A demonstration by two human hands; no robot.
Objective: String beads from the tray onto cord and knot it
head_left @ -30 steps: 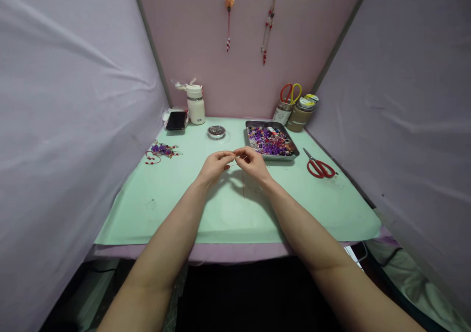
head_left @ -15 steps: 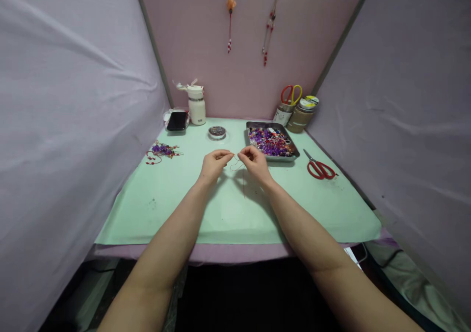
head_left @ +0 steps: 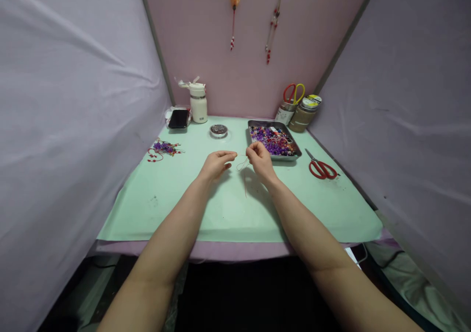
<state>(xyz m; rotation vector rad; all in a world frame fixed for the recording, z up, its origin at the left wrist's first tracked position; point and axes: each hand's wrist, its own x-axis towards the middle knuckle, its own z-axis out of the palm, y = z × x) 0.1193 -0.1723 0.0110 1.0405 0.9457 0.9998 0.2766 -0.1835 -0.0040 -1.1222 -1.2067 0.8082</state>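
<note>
Above the middle of the green table top, my left hand (head_left: 217, 164) is closed at its fingertips on a thin reddish thread (head_left: 245, 187). A short stretch of that thread runs across to my right hand (head_left: 259, 158), which pinches it between thumb and fingers. Below the right fingers the thread makes a loose loop, and one end hangs down. Anything small between the fingertips is too tiny to make out. Just behind my right hand is a metal tray (head_left: 299, 156) with purple, red and orange beads (head_left: 270, 143) in it.
Red-handled scissors (head_left: 322, 169) lie at the right. A beaded bundle (head_left: 165, 148), a phone (head_left: 178, 119) and a white bottle (head_left: 198, 107) are at the left. A round spool (head_left: 219, 131) sits behind my hands. Jars (head_left: 303, 116) stand back right; beaded strings (head_left: 233, 23) hang on the wall.
My hands have drawn slightly apart, and the thread between them now shows as a short line. My left fingers have spread a little. The whole view has shifted slightly.
</note>
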